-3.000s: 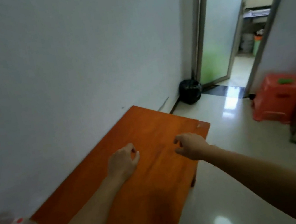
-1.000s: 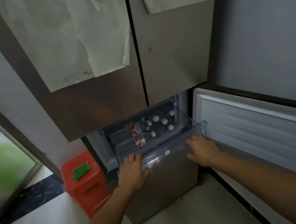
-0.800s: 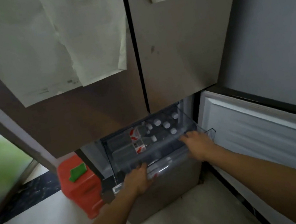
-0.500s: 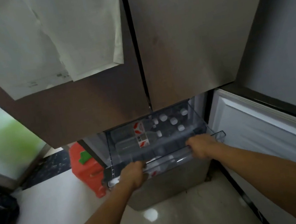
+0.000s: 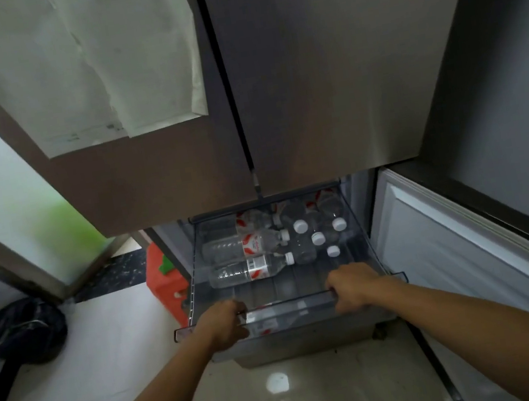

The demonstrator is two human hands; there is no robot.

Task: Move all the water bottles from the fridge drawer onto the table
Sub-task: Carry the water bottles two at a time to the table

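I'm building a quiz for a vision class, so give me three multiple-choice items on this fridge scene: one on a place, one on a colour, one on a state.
1. Seen from the camera, the red stool stands where from the drawer?
A) to its left B) to its right C) inside it
2. The bottle caps are:
A) blue B) white C) green
3. The left hand and right hand are:
A) hanging free B) each lifting a bottle C) both gripping the drawer's front rim

Answers: 1 A, the stool shows past the drawer's left wall; 2 B, every visible cap is white; 3 C, the fingers of both hands curl over the rim.
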